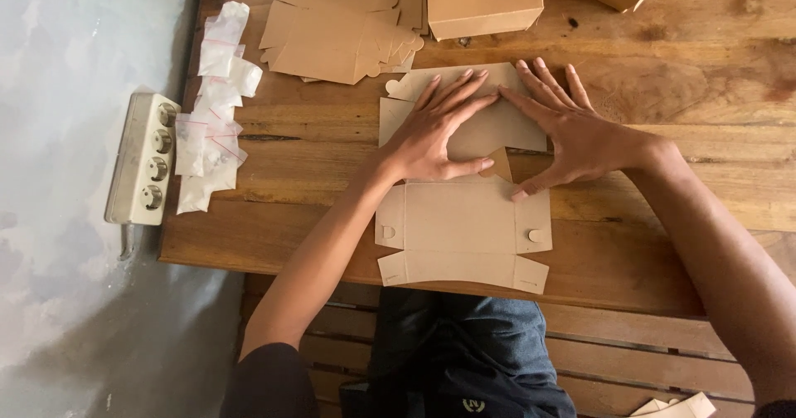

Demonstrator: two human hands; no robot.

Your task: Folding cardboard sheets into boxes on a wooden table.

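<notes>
Cardboard box blank (pixel 461 219) lies flat at the wooden table's (pixel 680 94) near edge. Left hand (pixel 435 132) and right hand (pixel 572 132), fingers spread, grasping nothing, press its far panel down, apparently creasing. Behind: stacked blanks (pixel 340 32), a folded box (pixel 483 2); small plastic bags (pixel 211 107) left.

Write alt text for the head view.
Two bare hands, left and right, press flat on an unfolded cardboard box blank on a wooden table. Beyond lie a blank stack, a folded box and small plastic bags; a power strip sits on the floor.
</notes>
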